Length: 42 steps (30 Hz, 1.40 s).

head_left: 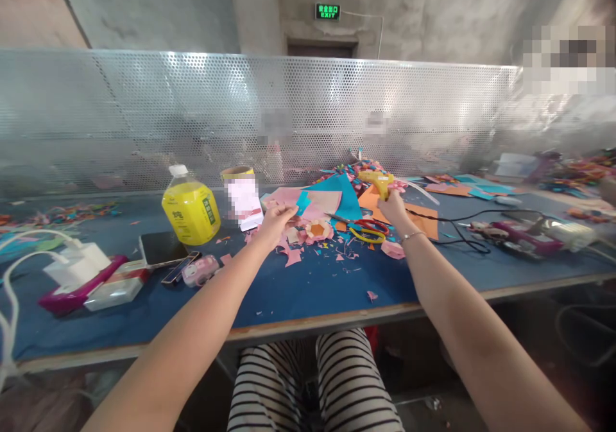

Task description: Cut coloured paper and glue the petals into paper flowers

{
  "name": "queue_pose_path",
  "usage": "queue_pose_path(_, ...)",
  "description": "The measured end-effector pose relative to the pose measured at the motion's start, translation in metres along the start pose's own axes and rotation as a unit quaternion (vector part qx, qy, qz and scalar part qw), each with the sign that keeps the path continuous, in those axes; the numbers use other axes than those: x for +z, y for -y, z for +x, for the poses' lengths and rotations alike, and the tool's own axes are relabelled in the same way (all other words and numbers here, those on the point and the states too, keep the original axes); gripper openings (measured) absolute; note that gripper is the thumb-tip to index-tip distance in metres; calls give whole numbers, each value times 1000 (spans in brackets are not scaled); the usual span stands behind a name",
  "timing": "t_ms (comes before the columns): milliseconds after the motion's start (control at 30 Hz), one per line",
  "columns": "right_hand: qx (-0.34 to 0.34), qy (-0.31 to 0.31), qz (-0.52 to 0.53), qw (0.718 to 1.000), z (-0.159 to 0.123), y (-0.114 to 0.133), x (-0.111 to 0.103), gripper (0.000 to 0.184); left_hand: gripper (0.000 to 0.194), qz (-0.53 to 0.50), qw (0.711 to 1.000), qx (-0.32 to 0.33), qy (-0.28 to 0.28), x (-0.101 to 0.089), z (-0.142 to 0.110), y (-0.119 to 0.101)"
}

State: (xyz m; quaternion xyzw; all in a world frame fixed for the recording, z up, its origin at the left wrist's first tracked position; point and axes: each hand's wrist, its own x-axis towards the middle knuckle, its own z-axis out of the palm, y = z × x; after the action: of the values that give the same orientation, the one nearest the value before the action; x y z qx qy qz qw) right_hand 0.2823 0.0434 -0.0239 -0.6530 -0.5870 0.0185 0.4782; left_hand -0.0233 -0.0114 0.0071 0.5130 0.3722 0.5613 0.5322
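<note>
Between the fingertips of my left hand [282, 219] is a small blue foam piece [303, 202], held above pink sheets. My right hand [393, 206] is wrapped round the handle of a yellow glue gun [375, 178], whose nozzle points left. Below and between the hands lie scissors [368, 232] with red and yellow handles. A pink foam shape with a brown centre [318, 230] sits among pink scraps just right of my left hand. Blue sheets [347, 196] and orange sheets [423, 223] lie behind and around my right hand.
On the left stand a yellow bottle [191, 210], a phone [163, 250] and a purple power strip [86, 287] with white plugs. Another power strip [524, 236] and black cables [462, 219] lie right. A perforated metal screen [289, 117] rises behind the blue table [308, 291].
</note>
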Motion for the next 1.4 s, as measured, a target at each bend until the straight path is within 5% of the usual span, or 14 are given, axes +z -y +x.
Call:
queue_pose_path(67,11,-7,20,1000,-9,20,6,35,35,-21,1000,12,7,0,1,1)
queue_pose_path(233,-124,2,64,990,-32,55,7,41,35,-33,999,12,10,0,1,2)
queue_pose_path(400,-115,7,-57,992,-41,68,1,53,35,-33,999,10,25,4,-2,4)
queue_pose_path(700,-122,24,-164,979,-43,75,-3,40,34,-8,998,23,55,7,-4,8)
queue_pose_path(1400,-138,19,-205,969,-41,76,-7,29,30,12,998,23,62,8,-4,10)
